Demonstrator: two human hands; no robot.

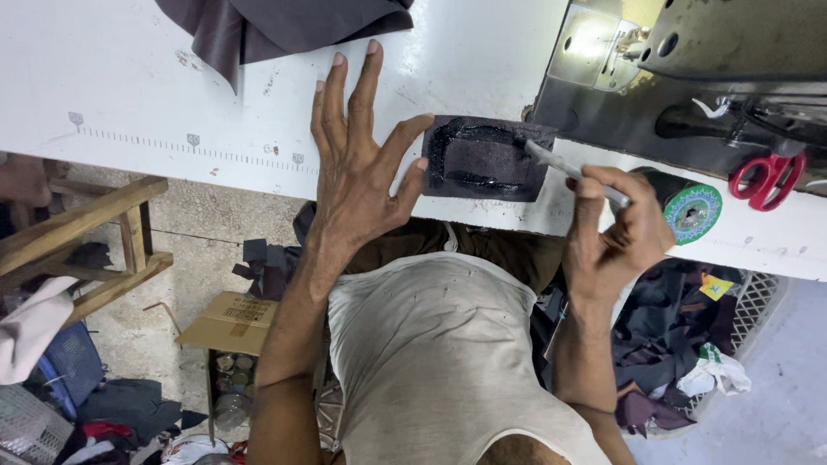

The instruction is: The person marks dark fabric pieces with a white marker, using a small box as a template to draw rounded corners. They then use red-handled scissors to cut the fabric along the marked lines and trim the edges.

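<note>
1. Right hand (pixel 616 228) is closed around a slim grey applicator stick (pixel 573 172). Its tip rests on the right edge of a small dark rectangular piece (pixel 487 159).
2. Left hand (pixel 357 155) is open and flat on the white surface (pixel 129 69), fingers spread. The thumb tip pins the left edge of the piece; it grips nothing.
3. The piece lies at the near edge of the surface, between the two hands, just beside the sewing machine base (pixel 603 112).
4. Progress: glossy wet black bands run along the top, left and bottom edges, so those look coated. The centre is matt and bare. The right edge, where the tip sits, looks like the part in hand.
5. A green-rimmed round tin (pixel 693 211) stands just right of the right hand. Red scissors (pixel 767 176) lie beyond it.
6. Dark fabric (pixel 258 26) is heaped at the far side of the surface, untouched.
</note>
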